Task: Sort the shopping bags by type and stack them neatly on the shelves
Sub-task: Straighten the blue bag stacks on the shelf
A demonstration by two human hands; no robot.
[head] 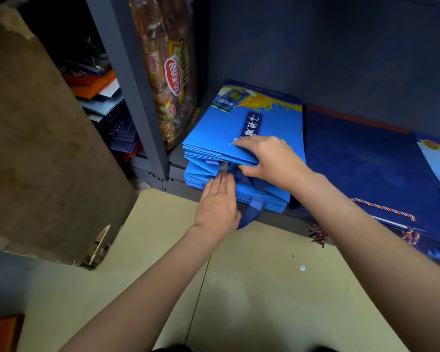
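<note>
Tidying the blue bags (241, 138) on the low shelf (272, 219) seems the step now. The right hand (269, 161) grips the top bags and lifts their edge. The left hand (217, 199), fingers flat, pushes handles (252, 214) in. Next, lower the top. Dark bags (366, 158) sit close beside; the floor (239, 288) gives room.

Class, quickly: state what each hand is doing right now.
Left hand: open, flat fingers pressing the lower light blue bags.
Right hand: gripping the upper light blue bags.
</note>
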